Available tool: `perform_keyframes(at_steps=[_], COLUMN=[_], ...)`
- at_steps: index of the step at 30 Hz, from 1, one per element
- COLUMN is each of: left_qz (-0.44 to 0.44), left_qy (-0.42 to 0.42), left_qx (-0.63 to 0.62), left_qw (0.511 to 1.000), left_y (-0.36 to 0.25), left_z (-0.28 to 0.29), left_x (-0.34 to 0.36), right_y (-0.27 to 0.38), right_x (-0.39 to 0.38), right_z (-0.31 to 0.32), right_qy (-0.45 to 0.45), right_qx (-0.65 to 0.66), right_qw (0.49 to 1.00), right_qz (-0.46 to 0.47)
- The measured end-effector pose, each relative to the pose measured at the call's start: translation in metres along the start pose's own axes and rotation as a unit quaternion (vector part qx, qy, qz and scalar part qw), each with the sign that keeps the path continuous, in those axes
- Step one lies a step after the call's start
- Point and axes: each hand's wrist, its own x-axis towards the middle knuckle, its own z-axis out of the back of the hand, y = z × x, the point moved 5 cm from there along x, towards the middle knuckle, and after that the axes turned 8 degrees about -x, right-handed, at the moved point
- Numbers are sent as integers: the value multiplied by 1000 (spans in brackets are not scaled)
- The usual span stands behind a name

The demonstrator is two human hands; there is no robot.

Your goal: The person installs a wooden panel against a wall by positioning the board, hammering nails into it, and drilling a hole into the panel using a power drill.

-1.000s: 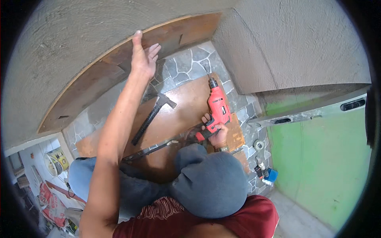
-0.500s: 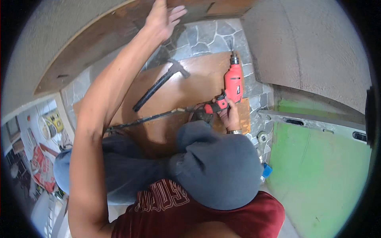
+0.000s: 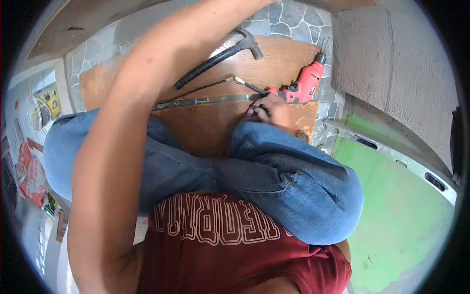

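Observation:
My left arm point(image 3: 147, 68) reaches up across the view, and its hand is past the top edge. My right hand point(image 3: 276, 112) is low over the brown board point(image 3: 205, 130), in front of my bent knee, its fingers curled; what they hold, if anything, is hidden. Just beyond that hand lies a red and black power drill point(image 3: 308, 83), its bit pointing away to the upper right. A black cord point(image 3: 208, 86) with pale taped spots trails left from it. The black-handled claw hammer point(image 3: 210, 66) rests on the board, partly behind my left forearm.
Grey stone-patterned tiles point(image 3: 303, 22) surround the board, and a dark flat strip point(image 3: 210, 101) crosses it. To the right, a metal spirit level point(image 3: 391, 156) lies along a green panel point(image 3: 391, 206) beside a grey wall point(image 3: 382, 54). Buckets point(image 3: 41, 110) and a red-white sack point(image 3: 30, 174) stand far left.
My left arm has swung right, taking its hand out of view. My right hand has come off the drill's handle and moved left and nearer, while the view has shifted.

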Motion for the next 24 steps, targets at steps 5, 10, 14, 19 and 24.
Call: perform_keyframes(at_steps=[5,10,14,19,24], left_qz=[0,33,20,-15,9], left_qy=[16,-14,9,10,47], left_qx=[7,14,0,11,-16], left_qw=[1000,999,1000,1000,999], left_y=[6,-4,9,5,13], left_z=[-6,10,1,1,-7], left_x=[-10,-2,7,7,11], right_y=[9,23,16,34,17], right_x=[21,42,40,97,165], right_z=[-83,-111,-97,33,190], right_qy=[15,152,83,17,-73], right_qx=[-402,-445,-356,234,457], right_qw=[901,864,893,969,886], right_qz=[163,178,263,81,15])
